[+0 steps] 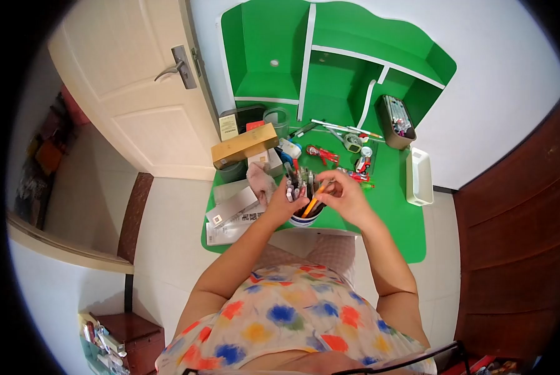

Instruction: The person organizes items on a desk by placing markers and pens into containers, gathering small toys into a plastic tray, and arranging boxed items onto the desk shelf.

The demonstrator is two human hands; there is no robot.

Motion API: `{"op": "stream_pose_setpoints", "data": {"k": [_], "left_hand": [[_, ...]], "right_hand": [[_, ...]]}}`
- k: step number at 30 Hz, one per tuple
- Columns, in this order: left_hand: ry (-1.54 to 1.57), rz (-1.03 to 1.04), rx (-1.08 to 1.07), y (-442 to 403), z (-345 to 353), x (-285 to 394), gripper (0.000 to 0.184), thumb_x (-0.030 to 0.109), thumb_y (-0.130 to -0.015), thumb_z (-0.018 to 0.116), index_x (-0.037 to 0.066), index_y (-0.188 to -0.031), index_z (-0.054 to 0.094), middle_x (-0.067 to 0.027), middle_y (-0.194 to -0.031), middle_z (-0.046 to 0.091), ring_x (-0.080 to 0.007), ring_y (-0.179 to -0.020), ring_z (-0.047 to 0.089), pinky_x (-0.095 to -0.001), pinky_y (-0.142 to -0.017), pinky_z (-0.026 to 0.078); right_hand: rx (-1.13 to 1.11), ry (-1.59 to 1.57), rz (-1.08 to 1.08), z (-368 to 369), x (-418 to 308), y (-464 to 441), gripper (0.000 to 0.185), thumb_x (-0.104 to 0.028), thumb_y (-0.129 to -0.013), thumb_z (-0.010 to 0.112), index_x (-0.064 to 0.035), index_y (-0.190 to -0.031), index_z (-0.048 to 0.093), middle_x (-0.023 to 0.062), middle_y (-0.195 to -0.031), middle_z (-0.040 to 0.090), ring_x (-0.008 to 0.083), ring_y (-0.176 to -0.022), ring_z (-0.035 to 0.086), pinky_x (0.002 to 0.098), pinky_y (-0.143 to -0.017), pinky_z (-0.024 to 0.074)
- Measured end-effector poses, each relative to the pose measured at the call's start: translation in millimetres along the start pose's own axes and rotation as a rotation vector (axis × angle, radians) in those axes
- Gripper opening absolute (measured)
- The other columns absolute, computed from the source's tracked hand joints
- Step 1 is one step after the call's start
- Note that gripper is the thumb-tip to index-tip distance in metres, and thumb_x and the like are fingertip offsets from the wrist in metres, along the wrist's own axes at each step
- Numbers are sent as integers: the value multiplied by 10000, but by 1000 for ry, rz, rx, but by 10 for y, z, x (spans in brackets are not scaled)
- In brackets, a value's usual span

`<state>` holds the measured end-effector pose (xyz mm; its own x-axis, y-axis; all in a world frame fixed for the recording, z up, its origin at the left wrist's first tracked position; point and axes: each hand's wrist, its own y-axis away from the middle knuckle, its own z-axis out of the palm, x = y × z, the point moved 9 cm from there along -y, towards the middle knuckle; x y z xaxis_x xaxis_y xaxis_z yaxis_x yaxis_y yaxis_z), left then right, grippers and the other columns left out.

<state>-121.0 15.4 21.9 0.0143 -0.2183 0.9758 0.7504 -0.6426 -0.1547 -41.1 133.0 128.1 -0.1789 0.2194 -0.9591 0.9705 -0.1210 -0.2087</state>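
Note:
A pen cup [303, 221] with a white and dark blue rim stands at the desk's front edge, crowded with pens and markers. My left hand [284, 205] is closed around a bunch of markers [291, 185] at the cup's left side. On the other side, my right hand [346, 199] pinches the upper part of an orange pencil [314, 201], which leans over the cup. The pencil's lower end is among the other pens. My fingers partly hide the bunch, so I cannot tell whether the markers still rest in the cup.
Boxes, including a gold one [245, 146], crowd the green desk's [392, 219] left side beside a pink cloth [262, 185]. Behind my hands lie red toys [322, 154] and a small clock [353, 143]. A filled pen box [397, 122] and white tray [420, 177] are at right.

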Motion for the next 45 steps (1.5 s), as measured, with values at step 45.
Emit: {"op": "stream_pose_setpoints", "data": {"k": [45], "left_hand": [[33,-148,-8,38,95,202,760,73,-699,813,9,-1310,367,-88,-1213,563,-176,-1103,558,-332,-956,452]], "right_hand": [[-346,1485,303,-1033,1582,-2282,761,-359,-650,818,-79,-1289,515,133,-1277,566,323,-1253,450,410,-991,432]]}}
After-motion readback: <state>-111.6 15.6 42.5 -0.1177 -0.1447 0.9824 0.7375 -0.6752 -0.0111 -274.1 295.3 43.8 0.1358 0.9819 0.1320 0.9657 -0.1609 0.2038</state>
